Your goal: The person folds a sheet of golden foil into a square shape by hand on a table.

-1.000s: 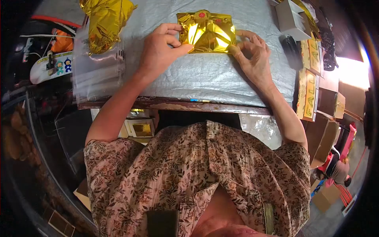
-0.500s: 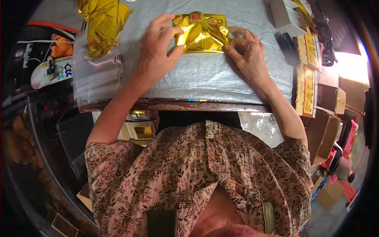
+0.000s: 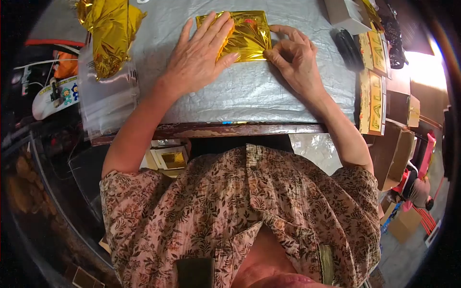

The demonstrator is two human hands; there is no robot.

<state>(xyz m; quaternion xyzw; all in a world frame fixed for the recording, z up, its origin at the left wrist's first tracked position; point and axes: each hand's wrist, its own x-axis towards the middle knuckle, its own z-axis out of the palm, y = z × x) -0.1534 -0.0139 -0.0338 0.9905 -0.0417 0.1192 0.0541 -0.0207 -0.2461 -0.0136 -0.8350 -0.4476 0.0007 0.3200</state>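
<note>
A shiny gold foil packet [image 3: 249, 41] lies on the silver table cover in front of me, with a small red patch showing near its top edge. My left hand [image 3: 200, 56] rests flat over the packet's left part, fingers stretched out and thumb apart, hiding what is beneath. At the lower right corner, my right hand [image 3: 294, 58] pinches the foil's edge between thumb and forefinger, the other fingers curled.
Crumpled gold foil [image 3: 113, 36] lies at the back left, above clear plastic sleeves [image 3: 108, 103]. On the right are a white box [image 3: 346, 17], a dark object [image 3: 349, 49] and printed cartons [image 3: 374, 103]. The table's worn front edge [image 3: 206, 129] runs before me.
My left hand has shifted from holding the packet's left edge to lying flat across it, covering one red patch. The right hand keeps its pinch at the corner.
</note>
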